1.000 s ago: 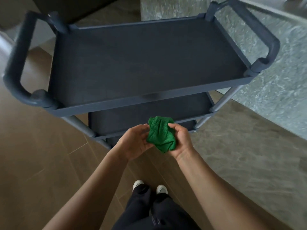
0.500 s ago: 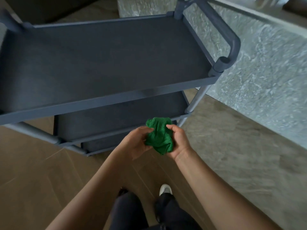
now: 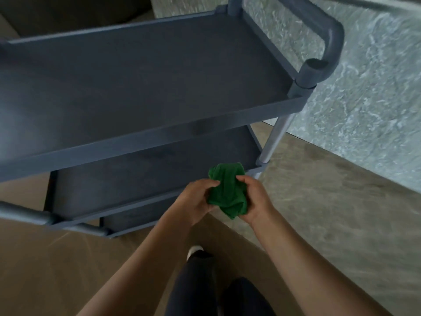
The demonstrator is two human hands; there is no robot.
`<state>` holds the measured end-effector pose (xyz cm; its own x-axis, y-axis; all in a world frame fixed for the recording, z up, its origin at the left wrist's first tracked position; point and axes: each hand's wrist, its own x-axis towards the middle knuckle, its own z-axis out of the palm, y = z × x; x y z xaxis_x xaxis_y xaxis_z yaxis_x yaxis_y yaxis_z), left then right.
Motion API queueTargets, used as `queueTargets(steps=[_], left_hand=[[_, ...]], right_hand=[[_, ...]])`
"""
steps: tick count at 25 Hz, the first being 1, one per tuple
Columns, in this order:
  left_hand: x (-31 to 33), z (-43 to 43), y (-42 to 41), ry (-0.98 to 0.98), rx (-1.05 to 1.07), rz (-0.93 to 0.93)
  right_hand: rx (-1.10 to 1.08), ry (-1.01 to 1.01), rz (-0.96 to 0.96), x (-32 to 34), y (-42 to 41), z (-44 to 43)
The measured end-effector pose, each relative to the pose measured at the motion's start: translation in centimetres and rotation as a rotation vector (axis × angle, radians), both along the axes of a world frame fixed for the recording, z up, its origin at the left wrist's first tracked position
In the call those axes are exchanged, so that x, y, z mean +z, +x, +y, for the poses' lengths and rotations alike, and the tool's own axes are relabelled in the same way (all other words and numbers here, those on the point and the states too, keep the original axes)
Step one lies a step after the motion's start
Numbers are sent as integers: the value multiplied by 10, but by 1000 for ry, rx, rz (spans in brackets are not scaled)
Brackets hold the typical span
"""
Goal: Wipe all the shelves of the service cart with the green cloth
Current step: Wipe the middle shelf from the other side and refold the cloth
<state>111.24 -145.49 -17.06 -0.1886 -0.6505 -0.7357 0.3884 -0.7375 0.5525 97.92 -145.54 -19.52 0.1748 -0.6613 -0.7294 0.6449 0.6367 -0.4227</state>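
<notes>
Green cloth (image 3: 227, 190), bunched into a loose wad, sits between the person's two hands in front of the service cart (image 3: 145, 135), just off the near edge of its middle shelf (image 3: 148, 174) and toward the cart's right end. The left hand (image 3: 193, 201) grips the cloth's left side, thumb curled over the top of the fabric. The right hand (image 3: 255, 199) grips the opposite side, thumb pressed into the cloth and fingers wrapped under it. The cloth touches no shelf.

The cart is dark blue-grey with three tiers. The top shelf (image 3: 136, 76) is a wide, shallow tray with a raised rim. The middle shelf shows beneath it, and a strip of the bottom shelf (image 3: 127, 215) shows lower still. A thick looped handle (image 3: 330, 42) rises at the cart's right end, and a pale metal post (image 3: 275, 137) runs down from that corner.

Beyond the cart's right end stands a mottled grey-green stone panel (image 3: 376, 99). Brown floor (image 3: 45, 258) lies under the cart's near left corner. In front of the cart, below the forearms, are dark trouser legs (image 3: 196, 286) and one white shoe (image 3: 193, 250).
</notes>
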Motion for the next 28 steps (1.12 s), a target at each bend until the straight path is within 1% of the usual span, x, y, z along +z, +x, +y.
queueTargets(steps=[4,7,10,15,17,21,24,28], left_hand=[[-59,-41,-2,-11,29,-13],[-102,-71,-2,-54,-8,-51],[-138,-98,-1,-125,-24,-63],[-190,-136,-4,-272,42,-54],[-203,-145,-6,-341,62,-60],[-215,-159,-7,-409,52,-130],[-215,-170,-10,-418,25,-158],[-212,-189,-16,-436,-29,-230]], right_hand=[[-33,-14,-23,-57,5,-39],[-51,-70,-40,-97,8,-67],[-52,-133,-54,-135,8,-91],[-22,-231,-45,-186,4,-137],[-15,-269,-60,-197,3,-148],[-1,-324,-98,-207,2,-160],[0,-351,-140,-206,1,-167],[15,-363,-110,-205,-1,-180]])
